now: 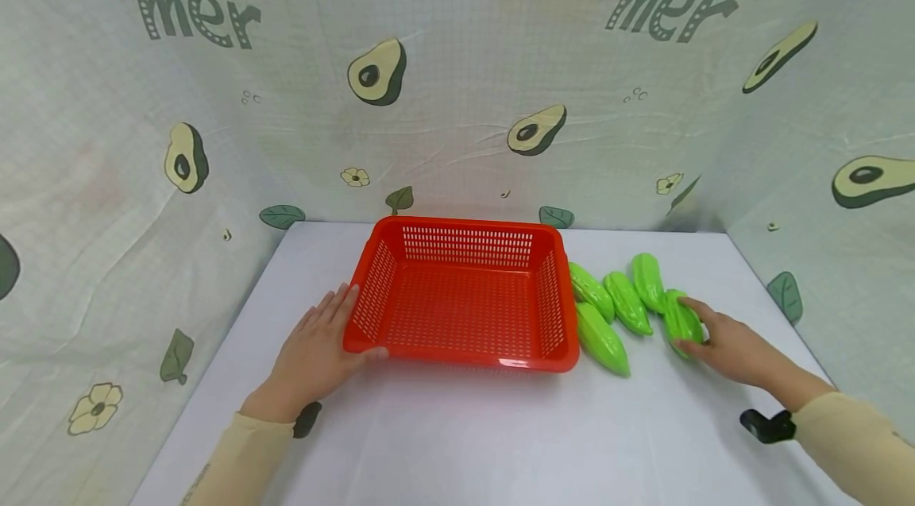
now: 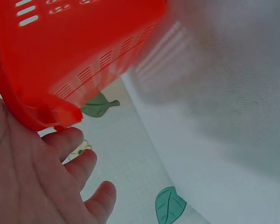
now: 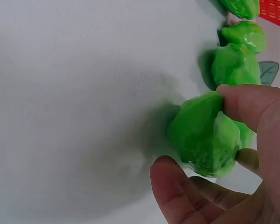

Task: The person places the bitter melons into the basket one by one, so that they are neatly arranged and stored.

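A red plastic basket point(image 1: 457, 307) with slotted walls stands mid-table, nothing inside it. At its left front corner my left hand point(image 1: 318, 351) rests against the rim, fingers straight and thumb along the front edge. In the left wrist view, the left palm point(image 2: 18, 172) lies beside the basket's rim point(image 2: 18, 109). On the right, my right hand point(image 1: 736, 343) pinches a bright green, ridged bitter melon point(image 1: 681, 323) between thumb and fingers; it is low at the table. The right wrist view shows that bitter melon point(image 3: 200, 133) from one end.
Several more green bitter melons point(image 1: 627, 303) lie between the basket's right side and my right hand, one point(image 1: 602, 339) close against the basket. A white table point(image 1: 457, 442) lies beneath. Printed cloth point(image 1: 457, 77) hangs behind and along both sides.
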Action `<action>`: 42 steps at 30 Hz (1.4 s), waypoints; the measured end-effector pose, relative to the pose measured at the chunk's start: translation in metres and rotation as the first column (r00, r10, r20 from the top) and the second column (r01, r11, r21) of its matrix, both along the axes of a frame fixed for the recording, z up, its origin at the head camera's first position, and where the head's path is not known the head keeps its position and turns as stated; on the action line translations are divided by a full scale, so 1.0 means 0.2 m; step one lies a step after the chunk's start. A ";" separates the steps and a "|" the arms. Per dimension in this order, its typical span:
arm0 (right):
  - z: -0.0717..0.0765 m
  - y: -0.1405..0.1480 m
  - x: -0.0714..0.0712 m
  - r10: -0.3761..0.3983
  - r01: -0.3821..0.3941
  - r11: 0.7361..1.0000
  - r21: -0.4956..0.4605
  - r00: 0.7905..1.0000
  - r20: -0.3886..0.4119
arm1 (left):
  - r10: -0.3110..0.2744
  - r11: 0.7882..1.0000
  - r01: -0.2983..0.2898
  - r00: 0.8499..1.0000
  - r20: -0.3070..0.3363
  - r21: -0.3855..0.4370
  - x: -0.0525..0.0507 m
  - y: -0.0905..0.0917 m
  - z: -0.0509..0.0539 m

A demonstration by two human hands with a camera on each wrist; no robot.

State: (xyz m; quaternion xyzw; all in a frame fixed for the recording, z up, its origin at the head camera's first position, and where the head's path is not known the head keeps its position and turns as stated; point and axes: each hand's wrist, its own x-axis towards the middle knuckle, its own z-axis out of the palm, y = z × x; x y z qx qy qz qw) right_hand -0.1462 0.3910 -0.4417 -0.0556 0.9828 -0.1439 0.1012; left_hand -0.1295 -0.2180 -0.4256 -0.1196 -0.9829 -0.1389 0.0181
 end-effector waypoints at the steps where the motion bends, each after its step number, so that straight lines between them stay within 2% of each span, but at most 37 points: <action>1: 0.00 0.00 0.00 0.004 -0.004 1.000 0.000 1.000 0.003 | 0.000 1.000 0.000 1.000 0.003 0.002 0.00 0.00 0.00; 9: 0.02 0.01 -0.05 0.011 -0.011 1.000 -0.004 0.999 0.035 | -0.001 1.000 0.001 1.000 0.008 0.012 0.00 0.00 0.00; 16: 0.03 0.00 -0.10 0.009 -0.009 1.000 -0.003 1.000 0.029 | 0.006 1.000 -0.006 1.000 0.016 0.020 0.00 0.00 -0.01; 19: 0.04 0.00 -0.11 -0.004 0.004 1.000 -0.003 0.999 0.054 | 0.007 1.000 -0.007 1.000 0.018 0.017 0.00 0.01 -0.01; 23: 0.04 0.00 -0.11 -0.017 0.017 1.000 -0.005 0.994 0.108 | 0.005 1.000 -0.005 1.000 0.016 0.014 0.00 0.01 -0.01; 28: 0.05 0.00 -0.10 -0.007 0.010 1.000 -0.022 0.991 0.135 | 0.000 1.000 0.000 1.000 0.009 0.010 0.00 0.00 -0.01; 37: 0.08 0.03 -0.10 0.010 -0.006 1.000 -0.030 0.992 0.129 | -0.005 1.000 0.005 1.000 0.006 0.002 0.00 0.00 -0.01; 42: 0.12 0.07 -0.09 0.010 -0.008 1.000 -0.031 0.996 0.089 | -0.003 1.000 0.003 1.000 0.005 -0.001 0.01 0.00 0.00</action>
